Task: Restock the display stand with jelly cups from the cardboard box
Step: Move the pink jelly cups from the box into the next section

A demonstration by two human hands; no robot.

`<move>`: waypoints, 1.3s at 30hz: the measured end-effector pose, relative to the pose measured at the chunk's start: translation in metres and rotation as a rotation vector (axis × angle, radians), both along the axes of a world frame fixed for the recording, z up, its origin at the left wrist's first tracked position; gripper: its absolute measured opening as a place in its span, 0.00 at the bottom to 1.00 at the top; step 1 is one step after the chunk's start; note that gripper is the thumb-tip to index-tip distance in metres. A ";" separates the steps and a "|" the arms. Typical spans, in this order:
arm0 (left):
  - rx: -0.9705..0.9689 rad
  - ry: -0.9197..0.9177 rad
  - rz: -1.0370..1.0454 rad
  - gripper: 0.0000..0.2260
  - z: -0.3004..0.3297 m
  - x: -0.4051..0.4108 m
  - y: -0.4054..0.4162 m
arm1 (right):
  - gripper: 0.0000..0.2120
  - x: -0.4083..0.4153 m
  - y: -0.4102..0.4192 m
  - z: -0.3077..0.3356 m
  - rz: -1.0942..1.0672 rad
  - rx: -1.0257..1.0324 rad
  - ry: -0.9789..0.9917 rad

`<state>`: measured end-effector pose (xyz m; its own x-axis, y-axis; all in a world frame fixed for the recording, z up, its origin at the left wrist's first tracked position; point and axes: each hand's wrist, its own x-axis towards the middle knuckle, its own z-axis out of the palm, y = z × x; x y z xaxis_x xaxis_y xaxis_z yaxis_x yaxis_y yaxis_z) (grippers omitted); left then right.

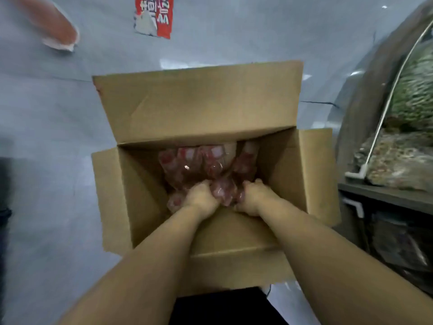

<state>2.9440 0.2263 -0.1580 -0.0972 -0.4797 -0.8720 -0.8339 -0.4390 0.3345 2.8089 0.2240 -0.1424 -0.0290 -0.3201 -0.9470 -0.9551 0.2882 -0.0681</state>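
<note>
Spreading across most of the view is a pale grey floor [58, 160], smooth and faintly glossy, with thin dark seams. At the right stands a curved display case [398, 137] — a clear domed cover over mottled green and brown goods, too blurred to name, on a dark shelf edge.

The cardboard box [199, 106] sits on the floor in the middle, plain brown corrugated board, its four flaps folded out; no print shows on it. Down inside lie the jelly cups [187, 160], small clear plastic pieces with red and white on them, heaped loosely along the far side and the bottom; blur makes a count impossible, and any wording on them cannot be read.

On the floor beyond the box is a red sticker [159, 17], partly torn away to grey, with white characters seen upside down; they are too smeared to read for certain.

Both bare forearms reach down into the box. The left hand [202, 198] and the right hand [254, 198] sit close together with fingers curled — each grips the cluster of jelly cups bunched between them.
</note>
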 end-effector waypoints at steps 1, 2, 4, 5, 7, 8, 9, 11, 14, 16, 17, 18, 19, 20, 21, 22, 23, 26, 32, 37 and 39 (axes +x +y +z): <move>0.007 -0.036 -0.070 0.23 -0.014 -0.006 0.000 | 0.31 0.000 0.002 -0.009 -0.004 0.017 0.007; 0.011 -0.088 -0.127 0.25 -0.024 -0.010 0.000 | 0.30 -0.001 0.004 -0.016 -0.024 0.006 0.018; -0.004 -0.167 -0.153 0.28 -0.034 -0.013 0.000 | 0.27 -0.003 0.005 -0.022 -0.056 -0.061 0.028; -0.032 -0.174 -0.135 0.27 -0.035 -0.012 0.000 | 0.26 -0.004 0.005 -0.021 -0.071 -0.107 0.028; -0.112 -0.133 -0.064 0.24 -0.022 -0.007 -0.001 | 0.24 -0.003 0.004 -0.008 -0.151 -0.228 0.017; -0.158 -0.089 -0.007 0.23 -0.010 -0.003 -0.001 | 0.23 -0.002 0.004 0.003 -0.208 -0.297 -0.005; -0.201 -0.035 0.062 0.23 0.006 0.000 -0.001 | 0.22 -0.001 0.004 0.016 -0.279 -0.361 -0.040; -0.264 0.064 0.222 0.26 0.051 0.007 0.000 | 0.20 0.002 0.006 0.055 -0.477 -0.443 -0.129; -0.401 0.197 0.387 0.30 0.140 0.015 -0.003 | 0.21 0.010 0.010 0.136 -0.727 -0.570 -0.274; -0.477 0.281 0.434 0.33 0.210 0.019 -0.011 | 0.26 0.013 0.011 0.203 -0.827 -0.645 -0.345; -0.509 0.329 0.455 0.34 0.248 0.021 -0.017 | 0.28 0.014 0.010 0.240 -0.876 -0.674 -0.389; -0.539 0.378 0.469 0.34 0.287 0.021 -0.022 | 0.30 0.014 0.009 0.279 -0.927 -0.704 -0.431; -0.568 0.430 0.473 0.33 0.326 0.021 -0.026 | 0.31 0.011 0.008 0.319 -0.962 -0.749 -0.462; -0.585 0.485 0.471 0.31 0.364 0.019 -0.030 | 0.31 0.008 0.008 0.359 -0.969 -0.809 -0.475; -0.587 0.543 0.464 0.28 0.402 0.016 -0.032 | 0.29 0.004 0.010 0.398 -0.962 -0.871 -0.469; -0.590 0.596 0.444 0.25 0.437 0.011 -0.034 | 0.27 -0.001 0.012 0.437 -0.956 -0.931 -0.458; -0.596 0.643 0.411 0.23 0.472 0.004 -0.035 | 0.26 -0.008 0.015 0.475 -0.958 -0.984 -0.447; -0.611 0.803 0.303 0.20 0.562 -0.024 -0.031 | 0.27 -0.030 0.033 0.576 -0.965 -1.127 -0.438; -0.580 1.125 0.056 0.20 0.679 -0.103 0.010 | 0.34 -0.082 0.103 0.716 -0.991 -1.403 -0.311; -0.499 1.300 -0.112 0.23 0.733 -0.180 0.060 | 0.20 -0.125 0.182 0.778 -1.201 -1.586 -0.168; -0.462 1.356 -0.209 0.25 0.753 -0.207 0.081 | 0.19 -0.143 0.214 0.791 -1.295 -1.638 -0.149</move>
<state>2.7368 0.3071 0.5951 -0.8096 -0.5610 0.1727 0.2001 0.0127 0.9797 2.6663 0.4385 0.6486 -0.8391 -0.5343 0.1020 -0.2662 0.2399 -0.9336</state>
